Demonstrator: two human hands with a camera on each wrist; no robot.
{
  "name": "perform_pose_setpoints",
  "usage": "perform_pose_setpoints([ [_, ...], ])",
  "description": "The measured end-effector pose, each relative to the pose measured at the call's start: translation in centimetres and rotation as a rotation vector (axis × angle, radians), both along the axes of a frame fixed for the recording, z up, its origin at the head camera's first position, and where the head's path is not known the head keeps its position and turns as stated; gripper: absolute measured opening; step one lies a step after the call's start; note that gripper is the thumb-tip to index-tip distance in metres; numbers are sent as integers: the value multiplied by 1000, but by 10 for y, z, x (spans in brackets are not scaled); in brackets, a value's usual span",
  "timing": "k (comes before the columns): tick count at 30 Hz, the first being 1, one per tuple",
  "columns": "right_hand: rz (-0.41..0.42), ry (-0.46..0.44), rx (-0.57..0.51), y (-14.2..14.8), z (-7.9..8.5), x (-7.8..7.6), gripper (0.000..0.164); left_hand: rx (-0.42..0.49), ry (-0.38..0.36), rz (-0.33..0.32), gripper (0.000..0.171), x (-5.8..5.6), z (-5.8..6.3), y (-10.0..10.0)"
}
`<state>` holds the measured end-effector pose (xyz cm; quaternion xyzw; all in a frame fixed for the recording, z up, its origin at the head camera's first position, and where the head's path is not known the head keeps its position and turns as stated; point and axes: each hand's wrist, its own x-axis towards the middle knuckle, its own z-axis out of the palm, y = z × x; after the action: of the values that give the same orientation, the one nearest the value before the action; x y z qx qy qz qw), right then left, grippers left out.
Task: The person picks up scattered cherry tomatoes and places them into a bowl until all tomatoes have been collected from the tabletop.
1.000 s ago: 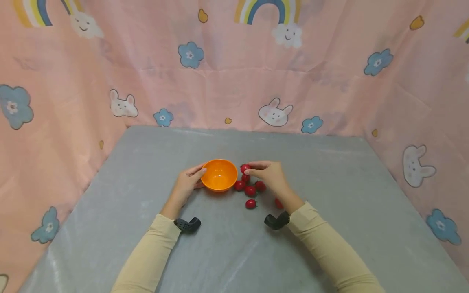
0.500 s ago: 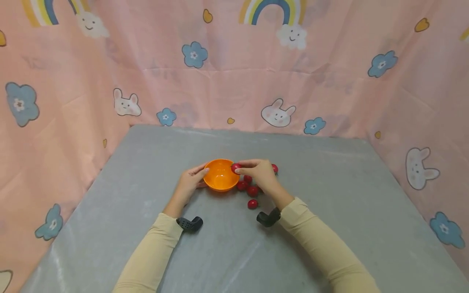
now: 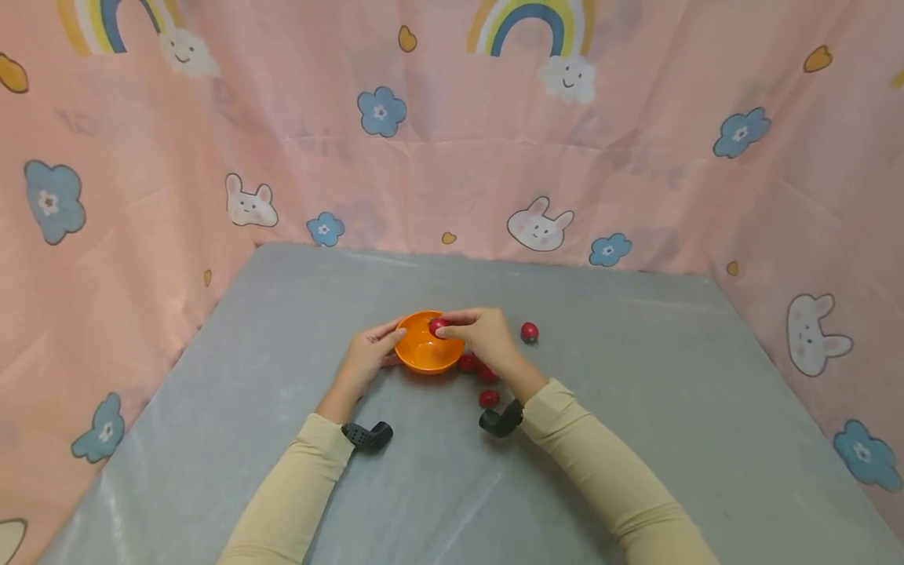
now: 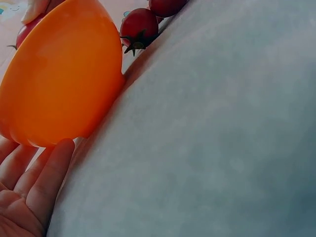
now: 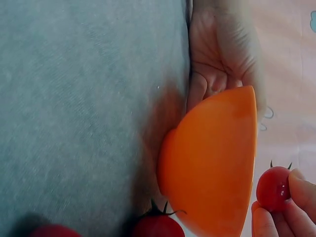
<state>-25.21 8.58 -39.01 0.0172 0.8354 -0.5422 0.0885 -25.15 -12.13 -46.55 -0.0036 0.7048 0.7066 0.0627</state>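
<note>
— Right hand has a tomato pinched between thumb and fingertips, held just over the rim of the bowl. See it?

— I do. From its wrist view the tomato sits at the fingertips, just outside the bowl edge and clear of the surface.

— And the left hand?

— Against the bowl's left side, fingers fairly straight and resting on the wall. Its own camera shows the fingers lying under the curve of the bowl, steadying it rather than gripping.

— Anything in the bowl yet?

— As far as I can make out, no. The inside looks plain orange, so I'd judge this is the first one going in, and it has not been let go.

— So most of the work is left.

— I'd say so. Several loose tomatoes lie on the surface right of the bowl, partly hidden under the right hand. One sits nearer the person than the bowl, by the right wrist, and one lies farther right of the bowl, apart from the rest.

— How many altogether?

— Can't count them; the hand covers some. At least four outside the bowl, plus the one held.
</note>
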Motion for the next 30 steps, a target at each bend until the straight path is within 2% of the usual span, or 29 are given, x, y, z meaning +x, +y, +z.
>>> perform_pose_setpoints([
  [6, -11, 9, 37, -8, 0, -2, 26, 14, 14, 3, 47, -2, 0, 0],
  [12, 37, 54, 52, -13, -4, 0, 26, 49, 24, -11, 46, -1, 1, 0],
  [13, 41, 57, 54, -13, -6, 1, 26, 49, 20, -17, 45, 1, 4, 0],
  [19, 34, 109, 120, -19, -14, 1, 29, 43, 22, -21, 44, 4, 2, 0],
  [20, 34, 115, 130, -20, -15, 0, 30, 50, 28, -19, 45, 2, -1, 0],
  [30, 80, 168, 239, -30, -16, 0, 29, 58, 19, -5, 43, 1, -1, 1],
])
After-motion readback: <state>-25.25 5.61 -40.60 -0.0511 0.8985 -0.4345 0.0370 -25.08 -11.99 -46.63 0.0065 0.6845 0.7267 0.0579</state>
